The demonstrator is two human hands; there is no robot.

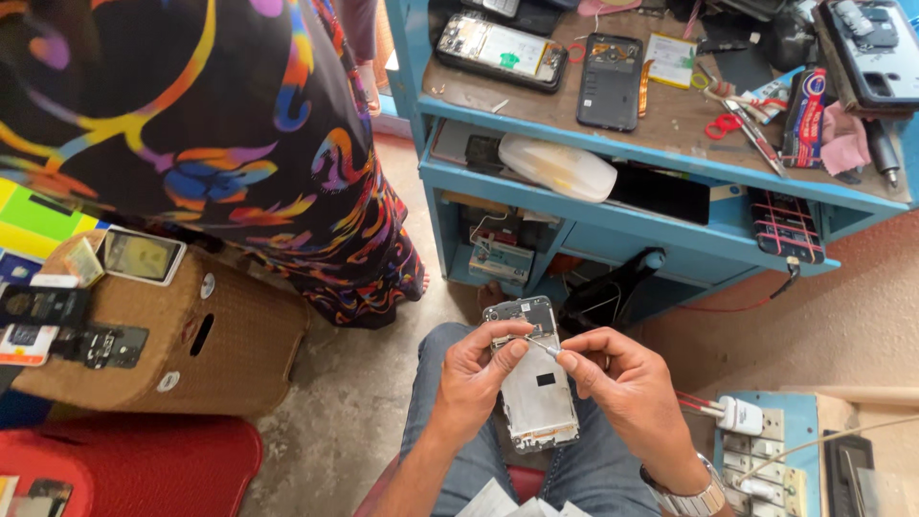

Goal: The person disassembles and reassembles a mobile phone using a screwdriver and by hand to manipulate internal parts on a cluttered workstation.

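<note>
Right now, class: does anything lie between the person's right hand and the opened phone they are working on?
Nothing visible does. The left hand grips the opened phone by its upper left edge, thumb across the frame. The right hand pinches a thin tool whose tip already meets the phone's upper part.

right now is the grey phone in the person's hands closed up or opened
Opened: the grey phone has its back cover off, bare metal frame showing. The left hand steadies it while the right hand holds a thin tool to it.
</note>
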